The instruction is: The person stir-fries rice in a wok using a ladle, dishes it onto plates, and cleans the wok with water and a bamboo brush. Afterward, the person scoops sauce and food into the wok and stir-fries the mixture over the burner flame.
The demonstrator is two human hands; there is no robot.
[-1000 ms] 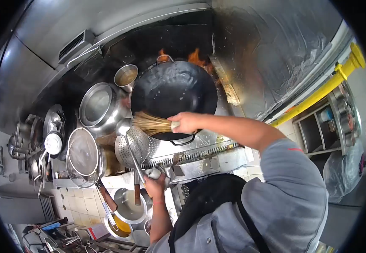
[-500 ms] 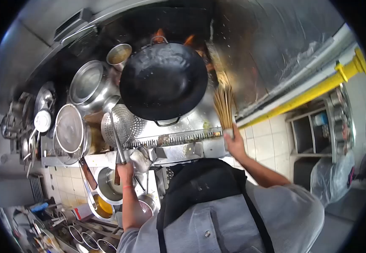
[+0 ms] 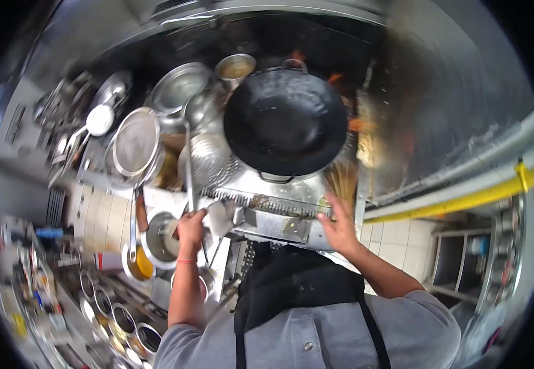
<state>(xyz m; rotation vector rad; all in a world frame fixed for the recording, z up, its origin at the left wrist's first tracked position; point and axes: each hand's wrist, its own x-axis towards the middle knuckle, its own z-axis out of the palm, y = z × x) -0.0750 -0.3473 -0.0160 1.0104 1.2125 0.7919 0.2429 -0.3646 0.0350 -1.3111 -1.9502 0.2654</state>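
The left arm reaches forward with its forearm nearly straight, a red band at the wrist, and the left hand (image 3: 190, 229) is wrapped around the long handle of a ladle (image 3: 200, 112). The ladle's bowl lies away from the person, beside a wide metal pot (image 3: 182, 88). The right arm comes in bent from the right, and the right hand (image 3: 339, 229) is released, fingers extended and parted, over the front edge of the stove. A straw brush (image 3: 342, 178) lies just beyond those fingertips, right of the wok; whether they touch its end cannot be told. The dark wok (image 3: 285, 123) sits between and beyond the hands, its inside glossy, with flames (image 3: 359, 125) at its far and right edges. A small metal pot (image 3: 236, 66) behind holds brownish liquid. Near the left hand, a pot (image 3: 150, 249) holds something pale, and a bowl (image 3: 126, 264) beside it holds orange-yellow liquid. A white cloth (image 3: 219, 218) lies just right of the left hand.
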